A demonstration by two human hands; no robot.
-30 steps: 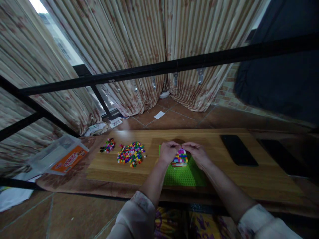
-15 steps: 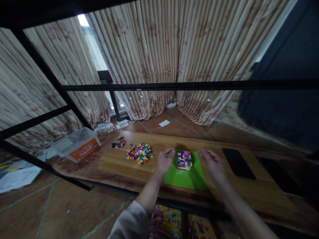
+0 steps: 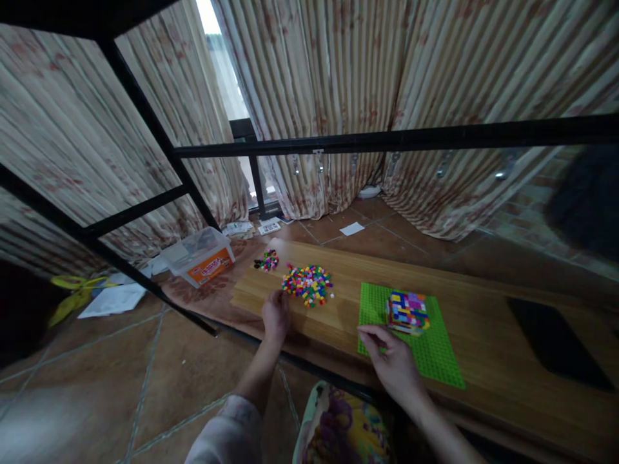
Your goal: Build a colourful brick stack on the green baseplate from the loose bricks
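Observation:
My left hand (image 3: 276,317) is at the near left edge of a pile of small multicoloured building bricks (image 3: 307,283). Its fingers are curled together; whatever they may hold is too small to make out. Over the front left edge of the green baseplate (image 3: 442,351) is my right hand (image 3: 393,366), thumb and fingertips brought together, their contents unclear. Just beyond that hand, a boxy block built of many coloured bricks (image 3: 409,312) stands on the baseplate, apart from both hands. One white brick (image 3: 332,296) lies alone right of the pile.
A smaller brick heap (image 3: 267,260) lies at the wooden board's (image 3: 343,328) far left. Beyond it stands a clear plastic box (image 3: 198,254) with an orange label. A dark flat slab (image 3: 558,341) lies on the right. A black metal rail (image 3: 387,140) crosses above, before the curtains.
My view has swung left. My left hand has moved from beside the brick block to the pile; my right hand has gone from the block's right side to its front left.

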